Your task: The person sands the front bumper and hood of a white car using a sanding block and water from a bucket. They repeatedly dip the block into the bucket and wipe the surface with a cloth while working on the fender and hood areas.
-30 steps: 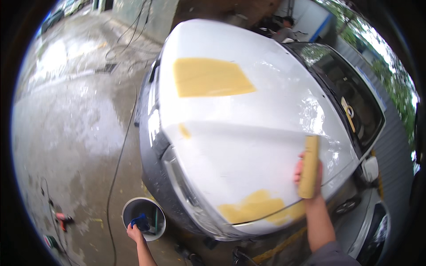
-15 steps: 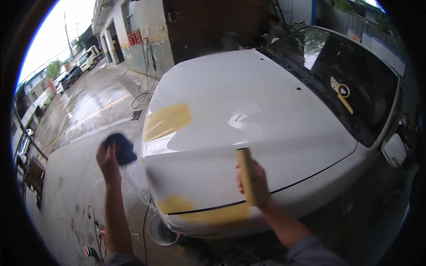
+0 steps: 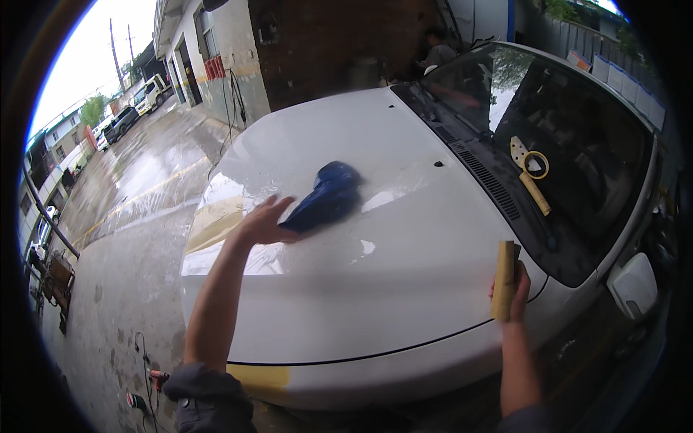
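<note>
My left hand [image 3: 264,221] is over the front of a white car hood [image 3: 404,238]. Its fingers are stretched apart, and its lower edge meets the near end of a blue cloth [image 3: 328,196]. The cloth is bunched on or just above the hood and slightly blurred; exactly how it meets the hand is unclear. At the hood's right side, my right hand [image 3: 520,287] is closed around a long tan block [image 3: 504,280], held upright. A dark edge shows behind the block's top.
At the windshield's base lie a yellow tape ring [image 3: 535,165], a pale perforated plate [image 3: 517,150] and a tan stick [image 3: 535,195]. The side mirror [image 3: 633,285] juts out at right. Cords [image 3: 146,364] lie on the floor at lower left. Another person [image 3: 437,50] is far back.
My left hand has swung right from beside the car to over the hood, its fingers opening, and the blue cloth is now there. My right hand has moved right with the tan block.
</note>
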Motion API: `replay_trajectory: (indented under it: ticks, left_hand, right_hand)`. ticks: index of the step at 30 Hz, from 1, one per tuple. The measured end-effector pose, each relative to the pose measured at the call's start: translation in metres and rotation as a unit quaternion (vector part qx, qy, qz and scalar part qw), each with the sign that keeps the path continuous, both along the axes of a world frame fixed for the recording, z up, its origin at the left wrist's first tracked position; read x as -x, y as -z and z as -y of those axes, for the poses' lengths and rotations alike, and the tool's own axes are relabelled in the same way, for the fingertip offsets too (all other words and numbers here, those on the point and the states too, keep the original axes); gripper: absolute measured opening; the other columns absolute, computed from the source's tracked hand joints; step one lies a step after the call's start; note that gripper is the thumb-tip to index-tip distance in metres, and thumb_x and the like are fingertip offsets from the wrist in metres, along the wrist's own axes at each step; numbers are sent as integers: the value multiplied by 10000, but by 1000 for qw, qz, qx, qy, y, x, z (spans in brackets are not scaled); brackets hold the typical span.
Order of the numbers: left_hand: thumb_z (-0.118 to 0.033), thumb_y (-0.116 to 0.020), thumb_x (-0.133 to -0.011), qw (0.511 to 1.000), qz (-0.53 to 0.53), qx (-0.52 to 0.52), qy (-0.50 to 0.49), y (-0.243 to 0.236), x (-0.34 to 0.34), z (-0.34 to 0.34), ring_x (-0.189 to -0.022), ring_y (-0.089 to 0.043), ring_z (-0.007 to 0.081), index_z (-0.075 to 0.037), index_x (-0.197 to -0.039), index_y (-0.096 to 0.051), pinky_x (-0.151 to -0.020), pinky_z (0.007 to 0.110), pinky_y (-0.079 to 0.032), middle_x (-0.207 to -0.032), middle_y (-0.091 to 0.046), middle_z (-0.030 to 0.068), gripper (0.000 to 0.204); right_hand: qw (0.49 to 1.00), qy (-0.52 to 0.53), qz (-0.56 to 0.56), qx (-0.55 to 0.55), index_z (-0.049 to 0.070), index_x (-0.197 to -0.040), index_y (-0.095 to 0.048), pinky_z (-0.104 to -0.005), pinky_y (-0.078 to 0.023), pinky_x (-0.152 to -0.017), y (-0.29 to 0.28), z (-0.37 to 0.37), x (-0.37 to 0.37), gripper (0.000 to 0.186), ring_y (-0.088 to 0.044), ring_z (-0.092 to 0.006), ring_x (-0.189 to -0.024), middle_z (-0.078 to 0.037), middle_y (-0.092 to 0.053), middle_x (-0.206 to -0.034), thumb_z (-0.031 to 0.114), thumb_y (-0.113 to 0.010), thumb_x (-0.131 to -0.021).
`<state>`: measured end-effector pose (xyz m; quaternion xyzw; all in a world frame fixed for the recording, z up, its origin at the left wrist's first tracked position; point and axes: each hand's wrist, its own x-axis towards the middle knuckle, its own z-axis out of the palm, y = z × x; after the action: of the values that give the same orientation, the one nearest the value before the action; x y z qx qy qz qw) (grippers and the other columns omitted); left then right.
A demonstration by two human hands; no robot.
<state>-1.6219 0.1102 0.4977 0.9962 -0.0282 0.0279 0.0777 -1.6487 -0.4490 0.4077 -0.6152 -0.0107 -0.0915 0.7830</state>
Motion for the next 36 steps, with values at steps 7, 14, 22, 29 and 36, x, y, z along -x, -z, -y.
replay_trajectory:
  ticks: [7, 14, 22, 29, 36]
  left_hand:
    - [-535, -777, -839, 990, 142, 24, -9, 49, -129, 97, -1334, -522, 428, -208, -1444, -599, -1104, 522, -449, -1487, -546, 160, 710]
    - [-445, -720, -885, 968, 209, 40, -130, 67, -266, 180, -1190, -626, 373, -210, -1253, -718, -965, 505, -527, -1252, -664, 109, 437]
    - [-290, -713, -888, 974, 195, 89, 70, 63, -274, 315, -1170, -641, 330, -209, -1290, -683, -942, 481, -560, -1262, -640, 89, 412]
    - [-167, -658, -874, 969, 163, 103, 151, 57, -123, 261, -1068, -649, 381, -201, -1196, -655, -859, 512, -558, -1177, -585, 162, 324]
    - [-153, -672, -856, 974, 170, 131, -78, 76, -97, 60, -1060, -675, 450, -145, -1234, -659, -901, 542, -561, -1223, -628, 224, 378]
  right_hand:
    - [997, 26, 20, 72, 111, -944, -549, -274, -524, -464, 20, 2, -7, 261, -612, -130, -528, -37, -594, -711, 277, -416, -1097]
    - [987, 31, 2, 159, -13, -1036, -635, -286, -519, -728, 9, -13, -1, 201, -591, -82, -800, -17, -668, -857, 172, -699, -991]
    - [962, 116, 48, 242, 67, -942, -592, -281, -505, -561, 27, 7, -16, 207, -595, -103, -629, -9, -613, -765, 230, -505, -1036]
    - [994, 82, 31, 68, 109, -956, -553, -240, -470, -463, 13, -7, -9, 198, -571, -83, -527, 13, -544, -708, 240, -470, -1079]
    - [989, 99, 11, 113, 108, -978, -556, -247, -467, -452, 10, -14, -6, 199, -548, -87, -508, 8, -529, -724, 247, -456, -1080]
